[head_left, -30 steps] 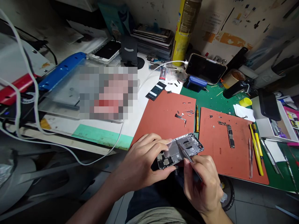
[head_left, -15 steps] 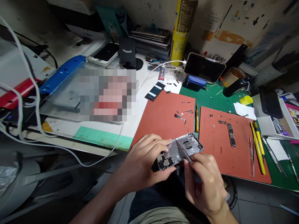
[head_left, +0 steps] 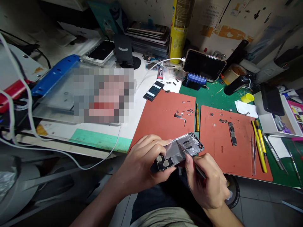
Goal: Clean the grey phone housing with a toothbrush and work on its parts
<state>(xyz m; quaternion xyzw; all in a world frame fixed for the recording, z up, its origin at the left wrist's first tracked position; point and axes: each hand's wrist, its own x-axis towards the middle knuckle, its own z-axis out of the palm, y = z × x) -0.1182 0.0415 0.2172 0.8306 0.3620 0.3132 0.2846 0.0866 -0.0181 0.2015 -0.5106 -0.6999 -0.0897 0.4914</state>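
My left hand [head_left: 148, 160] grips an opened phone housing [head_left: 174, 154] by its left end, fingers over the far edge and thumb along the near edge. The housing's silvery inside faces up, with black parts and a small metal plate at the left end. My right hand [head_left: 207, 179] is closed around a slim metal tool [head_left: 182, 148] with a ridged grip and a narrow tip. That tip is at the far inner side of the housing; whether it touches cannot be seen. A small circuit board [head_left: 232, 134] lies on the right red mat [head_left: 217, 157].
Small screws and a flex cable [head_left: 180, 118] lie on the left red mat [head_left: 156, 116]. Between the mats is a gold screwdriver [head_left: 197, 118]. Tweezers [head_left: 253, 154] and yellow-handled tools [head_left: 259, 148] lie at right. A phone [head_left: 204, 64] leans on a blue stand [head_left: 195, 80].
The view has shifted slightly, moving the bench a little left and up in the picture. My right hand has turned the tool, so its shaft now shows beneath the fingers.
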